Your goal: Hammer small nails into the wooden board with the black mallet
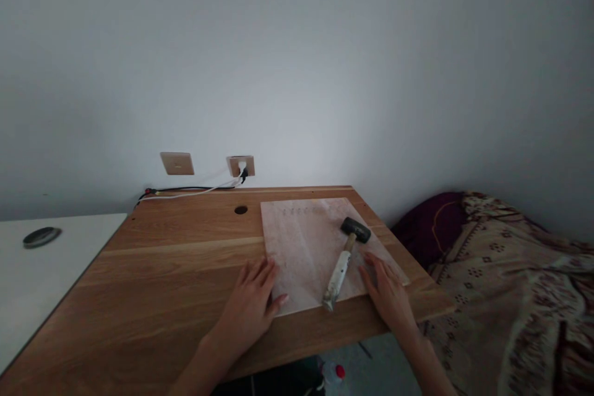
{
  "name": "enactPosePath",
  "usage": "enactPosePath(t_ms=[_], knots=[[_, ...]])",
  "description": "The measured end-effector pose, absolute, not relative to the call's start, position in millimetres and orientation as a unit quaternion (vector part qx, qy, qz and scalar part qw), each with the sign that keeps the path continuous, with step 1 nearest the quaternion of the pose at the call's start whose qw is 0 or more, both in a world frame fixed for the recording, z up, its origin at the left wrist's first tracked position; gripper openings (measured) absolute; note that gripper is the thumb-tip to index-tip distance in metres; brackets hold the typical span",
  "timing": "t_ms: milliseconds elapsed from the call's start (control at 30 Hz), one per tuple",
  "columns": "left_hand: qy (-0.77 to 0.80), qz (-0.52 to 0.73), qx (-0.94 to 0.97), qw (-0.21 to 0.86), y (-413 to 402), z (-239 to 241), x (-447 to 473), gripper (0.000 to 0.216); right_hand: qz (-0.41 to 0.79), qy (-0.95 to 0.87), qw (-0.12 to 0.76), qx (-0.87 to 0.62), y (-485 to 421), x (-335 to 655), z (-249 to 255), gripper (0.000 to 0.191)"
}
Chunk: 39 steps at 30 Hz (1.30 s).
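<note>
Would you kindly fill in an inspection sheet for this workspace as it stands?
Surface: wooden desk with a round hole near its back edge.
Job's things: pale tile lies flat on the desk's right part; mallet lies on it, head away from the person.
Clutter: dark disc on the white table at left; bottle below the desk.
Grippers: left hand flat on the tile's left edge; right hand flat at its right edge, beside the mallet, not gripping it.
Cables: white cable and black cable run along the desk's back to the socket.
Surroundings: plain wall; patterned blanket at right.
</note>
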<state>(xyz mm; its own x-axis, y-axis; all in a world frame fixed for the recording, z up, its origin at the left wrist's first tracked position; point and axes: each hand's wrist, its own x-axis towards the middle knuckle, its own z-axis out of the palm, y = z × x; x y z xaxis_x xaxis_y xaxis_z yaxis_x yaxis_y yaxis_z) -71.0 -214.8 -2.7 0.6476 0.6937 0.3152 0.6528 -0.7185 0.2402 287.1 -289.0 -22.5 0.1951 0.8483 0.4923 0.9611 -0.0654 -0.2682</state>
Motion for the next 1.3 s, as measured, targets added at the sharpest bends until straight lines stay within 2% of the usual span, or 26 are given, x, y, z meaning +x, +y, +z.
enactPosePath(t_ms=[133,200,300,367,500,600,767,967,1200,1300], knots=[[0.357,0.188,0.915,0.027,-217,4,-31,0.041,-0.073,-0.616,0.286,-0.73,-300,329,-17,0.047],[0.331,0.194,0.923,0.026,-217,11,-20,0.045,-0.102,-0.595,0.284,-0.745,-309,344,-17,0.05],[0.287,0.206,0.935,0.034,-219,18,-8,0.051,-0.173,-0.539,0.232,-0.791,-324,364,-26,0.056],[0.281,0.205,0.937,0.037,-220,18,0,0.046,-0.179,-0.514,0.189,-0.818,-329,373,-35,0.056],[0.29,0.206,0.933,0.049,-221,6,3,0.038,-0.182,-0.503,0.158,-0.83,-330,379,-46,0.052],[0.3,0.218,0.927,0.048,-222,1,-13,0.036,-0.211,-0.561,0.117,-0.792,-333,371,-47,0.044],[0.356,0.19,0.915,0.005,-228,1,-71,0.036,-0.296,-0.678,0.051,-0.67,-348,329,-48,0.052],[0.451,0.16,0.878,-0.004,-238,-12,-158,0.04,-0.241,-0.745,0.108,-0.612,-349,271,-45,0.042],[0.499,0.151,0.851,0.062,-232,0,-186,0.042,-0.021,-0.66,0.295,-0.691,-275,243,10,0.037],[0.529,0.161,0.828,0.091,-198,16,-167,0.041,0.091,-0.643,0.289,-0.704,-207,236,40,0.033]])
